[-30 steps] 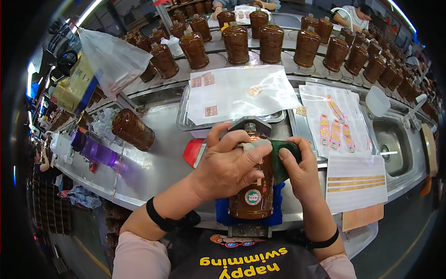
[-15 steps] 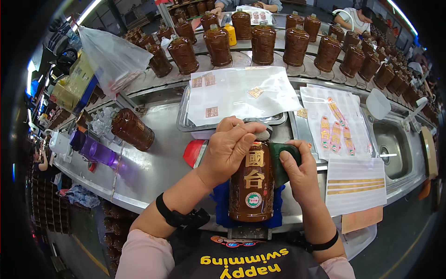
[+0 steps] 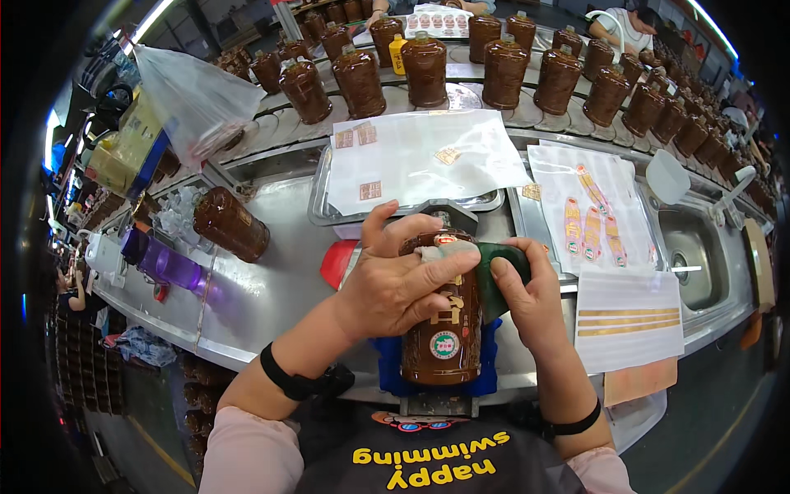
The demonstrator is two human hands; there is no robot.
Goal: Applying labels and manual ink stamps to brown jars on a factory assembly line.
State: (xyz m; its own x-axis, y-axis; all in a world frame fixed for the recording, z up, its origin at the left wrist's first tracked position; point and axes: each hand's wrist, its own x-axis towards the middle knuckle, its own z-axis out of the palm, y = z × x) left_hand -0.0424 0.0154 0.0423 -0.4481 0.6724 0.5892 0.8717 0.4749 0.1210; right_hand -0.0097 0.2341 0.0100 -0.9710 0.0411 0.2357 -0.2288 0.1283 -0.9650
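- A glossy brown bottle [image 3: 442, 369] lies on blue padding [image 3: 388, 360] at the desk's [image 3: 271, 309] near edge, neck pointing away from the person.
- The left hand [image 3: 399, 284] has fingers bent around a pale cloth [image 3: 451, 253], pressing it to the bottle's upper face.
- The right hand [image 3: 533, 288] grips a dark green flat piece [image 3: 492, 290] against the bottle's right side.
- Toward the desk's far edge, a white decal sheet [image 3: 420, 160] covers a metal tray [image 3: 319, 198].
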